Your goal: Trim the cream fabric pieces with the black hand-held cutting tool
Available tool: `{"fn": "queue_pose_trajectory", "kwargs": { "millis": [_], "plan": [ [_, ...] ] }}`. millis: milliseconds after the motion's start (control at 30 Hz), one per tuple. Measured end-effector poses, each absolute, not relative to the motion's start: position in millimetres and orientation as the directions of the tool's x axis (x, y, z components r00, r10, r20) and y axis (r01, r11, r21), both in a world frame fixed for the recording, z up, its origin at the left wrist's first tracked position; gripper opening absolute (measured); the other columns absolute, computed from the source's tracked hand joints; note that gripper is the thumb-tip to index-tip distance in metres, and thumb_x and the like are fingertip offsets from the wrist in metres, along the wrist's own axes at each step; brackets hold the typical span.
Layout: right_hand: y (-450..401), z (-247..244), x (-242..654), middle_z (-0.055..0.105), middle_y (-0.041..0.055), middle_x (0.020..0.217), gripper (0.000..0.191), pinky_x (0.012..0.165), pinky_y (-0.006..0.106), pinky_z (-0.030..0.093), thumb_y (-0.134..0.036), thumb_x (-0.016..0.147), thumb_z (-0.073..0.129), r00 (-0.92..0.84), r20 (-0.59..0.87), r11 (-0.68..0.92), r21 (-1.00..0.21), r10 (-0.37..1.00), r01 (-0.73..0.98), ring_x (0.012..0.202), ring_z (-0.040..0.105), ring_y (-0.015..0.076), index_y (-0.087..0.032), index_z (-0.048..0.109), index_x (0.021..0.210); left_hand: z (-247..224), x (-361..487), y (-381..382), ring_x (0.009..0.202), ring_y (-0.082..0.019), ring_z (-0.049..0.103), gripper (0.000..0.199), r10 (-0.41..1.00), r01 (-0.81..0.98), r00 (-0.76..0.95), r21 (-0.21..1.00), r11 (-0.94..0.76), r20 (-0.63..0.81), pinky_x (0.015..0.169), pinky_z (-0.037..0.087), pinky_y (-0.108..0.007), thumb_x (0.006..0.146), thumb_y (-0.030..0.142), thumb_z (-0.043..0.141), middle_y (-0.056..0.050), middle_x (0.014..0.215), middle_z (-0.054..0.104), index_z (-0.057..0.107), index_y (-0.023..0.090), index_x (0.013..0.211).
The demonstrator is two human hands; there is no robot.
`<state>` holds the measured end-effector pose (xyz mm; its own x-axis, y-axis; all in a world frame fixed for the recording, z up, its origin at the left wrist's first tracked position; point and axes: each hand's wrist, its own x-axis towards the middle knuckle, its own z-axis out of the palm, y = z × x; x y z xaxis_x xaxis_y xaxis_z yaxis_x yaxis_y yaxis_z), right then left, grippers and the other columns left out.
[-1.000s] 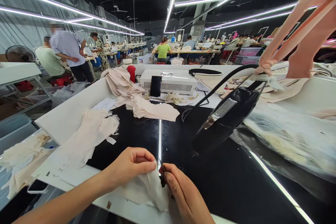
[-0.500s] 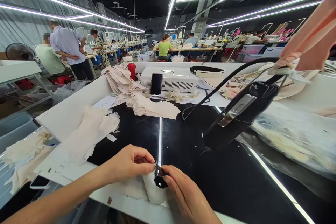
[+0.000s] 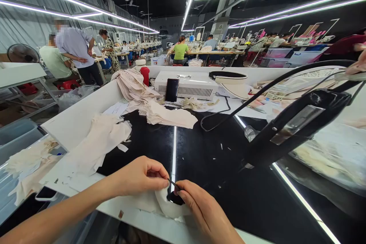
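My left hand [image 3: 144, 177] pinches the edge of a cream fabric piece [image 3: 164, 204] at the front edge of the black tabletop [image 3: 211, 190]. Its thumb and forefinger are pressed together. Close on its right, my right hand [image 3: 197, 202] is closed on a small dark tool [image 3: 175, 186], whose thin tip reaches the left fingertips. The tool's exact kind cannot be made out. Part of the fabric lies under and between both hands.
Stacked cream pieces [image 3: 168, 116] lie beyond the hands, with more fabric [image 3: 97, 141] on the left. A black device [image 3: 297, 126] hangs at the right beside a plastic bag [image 3: 331, 156]. Behind are a phone [image 3: 172, 90] and a white box [image 3: 188, 84]. People sit and stand farther off.
The hanging black device has swung to the right and its pink cloth has mostly left view. The dark tool between my hands has turned slightly. Both hands stay nearly in place.
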<state>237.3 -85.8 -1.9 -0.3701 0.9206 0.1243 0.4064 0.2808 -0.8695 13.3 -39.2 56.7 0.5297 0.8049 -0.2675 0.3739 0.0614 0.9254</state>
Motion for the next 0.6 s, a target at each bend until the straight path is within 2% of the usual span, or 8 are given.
{"fn": "queue_pose_trajectory", "kwargs": {
  "millis": [167,267,367,467,533,600],
  "plan": [
    [-81.2,6.7,245.3,0.060,-0.0014,0.074,0.041,0.068,0.027,0.047,-0.051,0.108,0.035,-0.288,0.137,0.258,-0.859,0.948,0.441,0.070,0.058,0.0174,-0.026,0.063,0.091,56.0,10.7,-44.3,0.069,-0.012,0.051,0.022,0.776,0.373,0.557,0.924,0.084,-0.295,0.063,0.037,-0.021,0.083,0.036,0.074,0.000,0.075,0.066,0.078,0.015,0.087],
    [-76.1,6.6,250.3,0.063,-0.0004,0.076,0.042,0.069,0.027,0.051,-0.050,0.109,0.033,-0.266,0.175,0.291,-0.817,0.948,0.498,0.071,0.062,0.0176,-0.025,0.064,0.094,57.3,8.9,-47.7,0.067,-0.011,0.049,0.019,0.770,0.385,0.562,0.919,0.081,-0.303,0.062,0.037,-0.020,0.082,0.033,0.074,0.001,0.072,0.064,0.078,0.015,0.088],
    [-67.7,-3.7,251.4,0.073,0.0030,0.091,0.038,0.078,0.028,0.057,-0.047,0.109,0.036,-0.273,0.250,0.365,-0.743,0.929,0.561,0.084,0.071,0.0192,-0.026,0.067,0.113,58.5,9.4,-52.0,0.064,-0.010,0.047,0.017,0.754,0.393,0.573,0.915,0.093,-0.322,0.059,0.036,-0.019,0.081,0.030,0.074,0.002,0.069,0.061,0.078,0.014,0.087],
    [-55.3,-18.1,247.9,0.077,0.0071,0.112,0.037,0.090,0.032,0.060,-0.043,0.109,0.038,-0.330,0.365,0.492,-0.634,0.871,0.597,0.102,0.075,0.0219,-0.026,0.065,0.128,54.7,12.3,-57.0,0.064,-0.010,0.049,0.019,0.721,0.379,0.607,0.920,0.105,-0.333,0.058,0.037,-0.018,0.080,0.033,0.077,0.002,0.069,0.061,0.078,0.015,0.086],
    [-48.3,-23.6,244.1,0.077,0.0090,0.119,0.039,0.095,0.035,0.061,-0.042,0.109,0.038,-0.387,0.441,0.585,-0.554,0.810,0.592,0.109,0.074,0.0245,-0.025,0.067,0.129,49.6,14.2,-59.1,0.064,-0.010,0.051,0.020,0.709,0.353,0.634,0.931,0.089,-0.308,0.059,0.039,-0.018,0.079,0.034,0.078,0.002,0.070,0.062,0.079,0.016,0.086],
    [-46.1,-24.0,241.8,0.078,0.0094,0.120,0.039,0.097,0.036,0.061,-0.043,0.109,0.039,-0.414,0.476,0.628,-0.523,0.776,0.577,0.111,0.075,0.0261,-0.026,0.069,0.127,44.7,15.0,-59.9,0.066,-0.010,0.053,0.019,0.695,0.308,0.667,0.949,0.069,-0.267,0.061,0.040,-0.018,0.080,0.034,0.077,0.001,0.072,0.063,0.079,0.017,0.086]
  ]
}}
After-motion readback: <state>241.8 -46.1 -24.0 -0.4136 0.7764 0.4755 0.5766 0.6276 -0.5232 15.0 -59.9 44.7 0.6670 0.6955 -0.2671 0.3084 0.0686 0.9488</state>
